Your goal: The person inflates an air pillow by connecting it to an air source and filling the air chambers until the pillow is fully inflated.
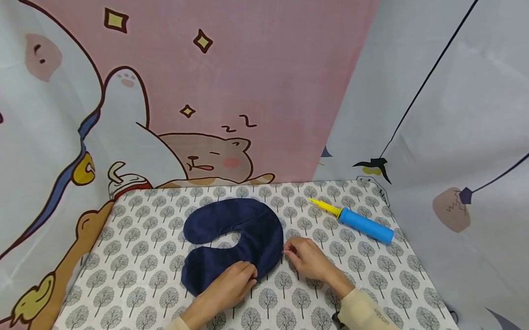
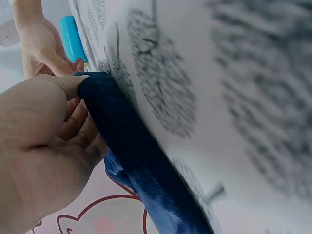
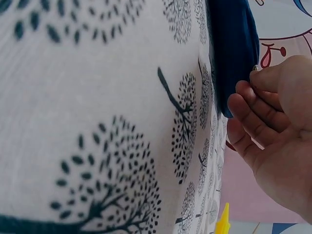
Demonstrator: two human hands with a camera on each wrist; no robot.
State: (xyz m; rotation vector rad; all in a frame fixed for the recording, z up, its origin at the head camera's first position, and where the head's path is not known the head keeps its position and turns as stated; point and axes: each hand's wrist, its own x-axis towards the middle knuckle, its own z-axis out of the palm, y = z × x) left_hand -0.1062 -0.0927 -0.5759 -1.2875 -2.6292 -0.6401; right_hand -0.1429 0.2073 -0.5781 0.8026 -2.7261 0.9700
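Note:
A dark navy U-shaped neck pillow [image 1: 260, 234] lies on the cloth-covered table, its opening toward the left. My left hand [image 1: 234, 283] grips the near outer edge of the pillow, thumb on the fabric [image 2: 122, 117] and fingers curled beneath. At the rounded right side, my right hand [image 1: 310, 259] pinches at the pillow's edge with thumb and forefinger. A tiny pale bit shows at the right thumb tip in the right wrist view; I cannot tell what it is. The other right fingers [image 3: 258, 117] curl beside the dark fabric.
A blue hand pump [image 1: 365, 224] with a yellow nozzle [image 1: 324, 205] lies at the back right of the table. White cloth with a tree print [image 1: 140, 269] covers the tabletop. Cartoon-printed curtains [image 1: 261, 86] stand behind and at both sides.

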